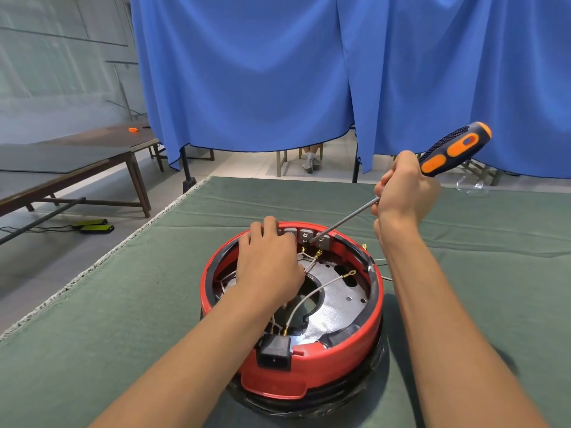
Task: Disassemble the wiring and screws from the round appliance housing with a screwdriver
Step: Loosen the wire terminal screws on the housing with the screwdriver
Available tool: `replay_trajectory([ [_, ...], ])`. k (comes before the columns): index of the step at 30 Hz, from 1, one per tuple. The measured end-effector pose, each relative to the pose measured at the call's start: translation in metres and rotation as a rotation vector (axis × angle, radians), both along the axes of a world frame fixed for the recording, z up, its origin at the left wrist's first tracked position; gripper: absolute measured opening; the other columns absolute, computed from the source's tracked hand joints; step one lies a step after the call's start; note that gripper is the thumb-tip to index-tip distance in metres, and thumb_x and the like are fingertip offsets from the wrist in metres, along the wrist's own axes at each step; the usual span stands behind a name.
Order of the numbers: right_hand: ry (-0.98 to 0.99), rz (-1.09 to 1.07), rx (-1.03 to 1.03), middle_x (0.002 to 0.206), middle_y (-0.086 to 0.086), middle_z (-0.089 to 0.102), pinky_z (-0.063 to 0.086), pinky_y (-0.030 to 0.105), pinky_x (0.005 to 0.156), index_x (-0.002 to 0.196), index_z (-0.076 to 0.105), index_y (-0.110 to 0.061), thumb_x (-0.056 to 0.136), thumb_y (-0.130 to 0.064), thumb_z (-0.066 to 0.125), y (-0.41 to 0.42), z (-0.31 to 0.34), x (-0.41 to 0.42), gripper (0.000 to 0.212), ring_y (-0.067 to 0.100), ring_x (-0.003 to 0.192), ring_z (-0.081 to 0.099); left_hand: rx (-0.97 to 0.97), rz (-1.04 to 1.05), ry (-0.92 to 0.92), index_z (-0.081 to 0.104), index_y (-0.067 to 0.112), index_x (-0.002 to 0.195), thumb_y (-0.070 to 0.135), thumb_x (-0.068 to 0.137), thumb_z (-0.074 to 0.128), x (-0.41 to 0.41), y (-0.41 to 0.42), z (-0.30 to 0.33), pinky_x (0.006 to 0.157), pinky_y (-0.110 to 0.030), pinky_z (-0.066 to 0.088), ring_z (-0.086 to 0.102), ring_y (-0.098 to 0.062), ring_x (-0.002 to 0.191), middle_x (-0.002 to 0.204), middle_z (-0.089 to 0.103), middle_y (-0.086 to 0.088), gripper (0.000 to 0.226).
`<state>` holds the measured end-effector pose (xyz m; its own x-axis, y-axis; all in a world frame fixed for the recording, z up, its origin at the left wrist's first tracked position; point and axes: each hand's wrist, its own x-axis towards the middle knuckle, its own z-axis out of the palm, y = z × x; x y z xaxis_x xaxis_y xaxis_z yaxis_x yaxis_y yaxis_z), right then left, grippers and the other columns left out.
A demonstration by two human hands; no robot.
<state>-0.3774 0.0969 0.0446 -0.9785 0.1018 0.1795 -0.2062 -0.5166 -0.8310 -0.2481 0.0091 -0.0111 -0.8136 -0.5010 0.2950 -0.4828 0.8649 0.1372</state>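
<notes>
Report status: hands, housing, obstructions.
Right hand grips screwdriver, tip at far-rim terminals. Left hand rests on red housing. Loose wires across plate.

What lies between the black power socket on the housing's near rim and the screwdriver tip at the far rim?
In the head view: the silver metal plate and grey wires lie between power socket and screwdriver tip.

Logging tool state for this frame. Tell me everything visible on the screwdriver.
The screwdriver has a thick handle in orange and dark navy, with a textured grip that looks rubbery, and a long plain grey metal shaft. It slants down to the left from upper right. The right hand grips it where handle meets shaft, so that junction is hidden. The tip sits at the terminals on the far inner wall of the red round housing; whether it engages a screw cannot be told.
</notes>
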Motion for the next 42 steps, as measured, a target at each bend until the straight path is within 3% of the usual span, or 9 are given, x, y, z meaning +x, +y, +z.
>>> replay_trajectory([
  [5, -0.012, -0.01, -0.02, 0.039, -0.007, 0.035, 0.023, 0.017, 0.038, 0.053, 0.036, -0.017, 0.078, -0.013, 0.053, 0.002, 0.0, 0.002, 0.031, 0.011, 0.035, 0.031, 0.013, 0.005, 0.014, 0.055, 0.02, 0.118, 0.027, 0.088, 0.055, 0.0, 0.0, 0.0, 0.105, -0.038, 0.025, 0.028, -0.026, 0.127, 0.137, 0.032, -0.004, 0.031],
  [15, 0.293, -0.018, -0.033, 0.037, -0.007, 0.031, 0.027, 0.016, 0.038, 0.052, 0.038, -0.01, 0.07, -0.013, 0.051, 0.003, 0.005, 0.028, 0.022, 0.013, 0.035, 0.031, 0.016, 0.009, 0.019, 0.055, 0.021, 0.12, 0.027, 0.088, 0.054, -0.001, 0.0, 0.0, 0.105, -0.038, 0.024, 0.028, -0.026, 0.126, 0.137, 0.032, -0.004, 0.033],
  [24, 0.368, 0.033, -0.006, 0.036, -0.008, 0.033, 0.027, 0.014, 0.038, 0.053, 0.041, -0.01, 0.07, -0.012, 0.05, 0.0, -0.001, 0.036, 0.02, 0.01, 0.033, 0.031, 0.015, -0.006, 0.017, 0.062, 0.026, 0.117, 0.029, 0.089, 0.055, -0.001, 0.0, 0.0, 0.105, -0.039, 0.026, 0.03, -0.026, 0.125, 0.134, 0.035, -0.004, 0.03],
  [35, 0.158, -0.01, 0.042, 0.036, -0.005, 0.034, 0.024, 0.016, 0.041, 0.049, 0.036, -0.014, 0.078, -0.011, 0.051, -0.001, 0.004, 0.01, 0.032, 0.014, 0.035, 0.031, 0.005, -0.002, 0.023, 0.056, 0.018, 0.118, 0.027, 0.088, 0.054, -0.001, 0.0, 0.0, 0.104, -0.039, 0.026, 0.03, -0.028, 0.123, 0.133, 0.035, -0.005, 0.031],
  [42, 0.1, -0.004, 0.058, 0.04, -0.004, 0.035, 0.023, 0.015, 0.039, 0.053, 0.035, -0.016, 0.076, -0.014, 0.051, -0.004, 0.006, 0.003, 0.028, 0.014, 0.037, 0.032, 0.0, 0.014, 0.014, 0.052, 0.016, 0.116, 0.027, 0.088, 0.054, -0.002, 0.0, 0.002, 0.102, -0.039, 0.028, 0.031, -0.027, 0.122, 0.132, 0.035, -0.005, 0.03],
])
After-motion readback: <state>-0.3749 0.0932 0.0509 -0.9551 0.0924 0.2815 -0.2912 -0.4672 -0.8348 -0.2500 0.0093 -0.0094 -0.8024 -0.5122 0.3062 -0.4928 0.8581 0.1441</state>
